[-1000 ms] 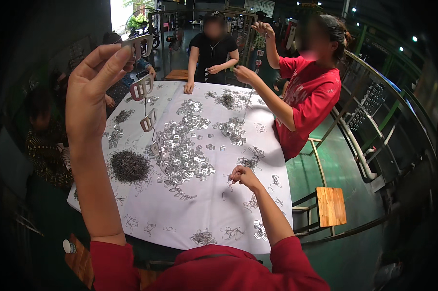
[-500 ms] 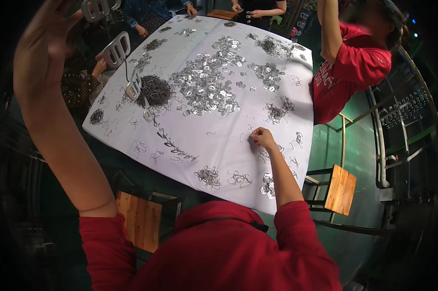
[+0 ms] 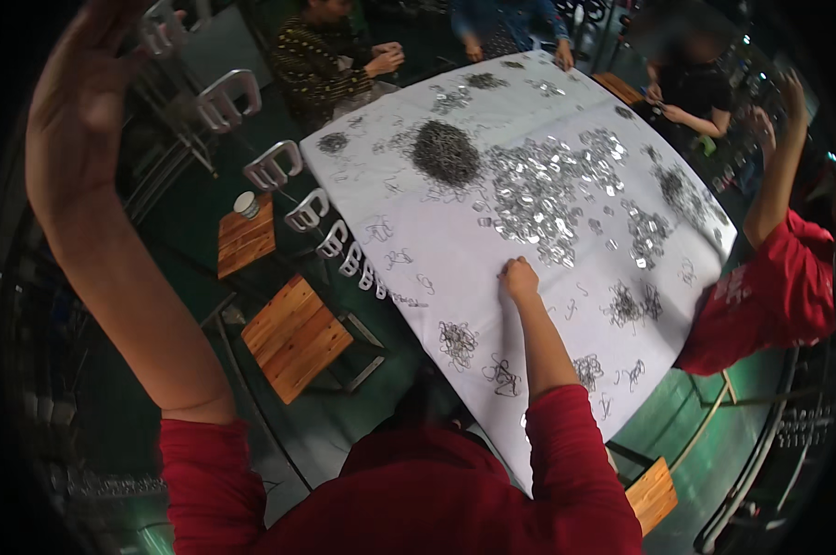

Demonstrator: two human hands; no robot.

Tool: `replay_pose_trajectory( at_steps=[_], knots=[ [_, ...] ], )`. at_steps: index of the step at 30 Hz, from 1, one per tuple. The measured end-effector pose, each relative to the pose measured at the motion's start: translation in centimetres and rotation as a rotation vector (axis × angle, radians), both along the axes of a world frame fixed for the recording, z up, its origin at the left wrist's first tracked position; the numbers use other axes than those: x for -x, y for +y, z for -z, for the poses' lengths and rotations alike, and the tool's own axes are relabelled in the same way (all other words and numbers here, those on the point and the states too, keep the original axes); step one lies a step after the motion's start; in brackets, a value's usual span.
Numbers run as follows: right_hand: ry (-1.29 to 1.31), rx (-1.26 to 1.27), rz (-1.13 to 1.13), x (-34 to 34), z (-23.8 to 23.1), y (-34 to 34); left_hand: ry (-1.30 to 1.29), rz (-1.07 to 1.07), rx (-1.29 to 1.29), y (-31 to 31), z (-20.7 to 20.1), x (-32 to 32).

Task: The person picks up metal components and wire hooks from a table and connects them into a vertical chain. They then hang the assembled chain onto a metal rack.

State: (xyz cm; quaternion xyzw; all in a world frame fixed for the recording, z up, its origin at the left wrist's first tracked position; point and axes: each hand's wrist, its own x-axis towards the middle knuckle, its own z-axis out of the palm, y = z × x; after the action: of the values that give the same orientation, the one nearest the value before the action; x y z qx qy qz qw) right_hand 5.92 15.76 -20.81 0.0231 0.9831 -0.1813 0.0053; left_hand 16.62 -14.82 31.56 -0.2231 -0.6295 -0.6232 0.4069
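Observation:
My left hand [image 3: 78, 125] is raised high at the left, its fingertips partly cut off by the picture's top. From it hangs a chain of flat silver buckles [image 3: 272, 166] linked by thin wire hooks, sloping down to the table's left edge. My right hand [image 3: 520, 277] is low over the white-covered table [image 3: 418, 240], fingers pinched together; what they hold, if anything, is hidden. Just beyond it spreads a big heap of loose silver buckles [image 3: 538, 190]. A dark heap of wire hooks [image 3: 446, 153] lies to the left of that.
Smaller piles of hooks [image 3: 457, 344] are scattered over the cloth. Wooden stools [image 3: 298, 338] stand at the left, one bearing a white cup [image 3: 246, 204]. A person in red [image 3: 760, 296] stands at the right with arms raised; other people work along the far side.
My view has turned left. The chain now hangs outside the table's left edge instead of trailing across the cloth. My right hand has moved to the near edge of the buckle heap.

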Motion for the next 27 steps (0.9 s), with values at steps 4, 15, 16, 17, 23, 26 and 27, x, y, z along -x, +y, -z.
replay_pose_trajectory(
  at_steps=[4,15,16,17,23,26,27],
  knots=[
    [-0.021,-0.027,-0.073,0.1,0.0,0.0,-0.071,0.145,0.087,-7.6,1.7,-3.2],
    [-0.036,1.142,-0.514,-5.3,-26.1,-13.3,-0.294,-0.245,-0.063,-7.4,10.0,-14.2],
    [-0.040,1.201,-0.571,-6.5,-28.8,-14.7,-0.309,-0.232,-0.089,-7.5,10.5,-14.7],
    [-0.067,1.261,-0.663,-8.1,-31.2,-16.6,-0.334,-0.233,-0.115,-7.9,10.9,-15.5],
    [-0.015,1.460,-1.136,-18.0,-40.7,-25.6,-0.371,-0.352,-0.094,-10.6,12.3,-19.8],
    [0.035,1.415,-1.305,-19.6,-42.2,-28.8,-0.311,-0.377,-0.053,-11.6,12.7,-20.9],
    [0.021,1.404,-1.325,-19.9,-42.2,-29.9,-0.304,-0.394,-0.068,-12.1,12.9,-21.4]
  ],
)
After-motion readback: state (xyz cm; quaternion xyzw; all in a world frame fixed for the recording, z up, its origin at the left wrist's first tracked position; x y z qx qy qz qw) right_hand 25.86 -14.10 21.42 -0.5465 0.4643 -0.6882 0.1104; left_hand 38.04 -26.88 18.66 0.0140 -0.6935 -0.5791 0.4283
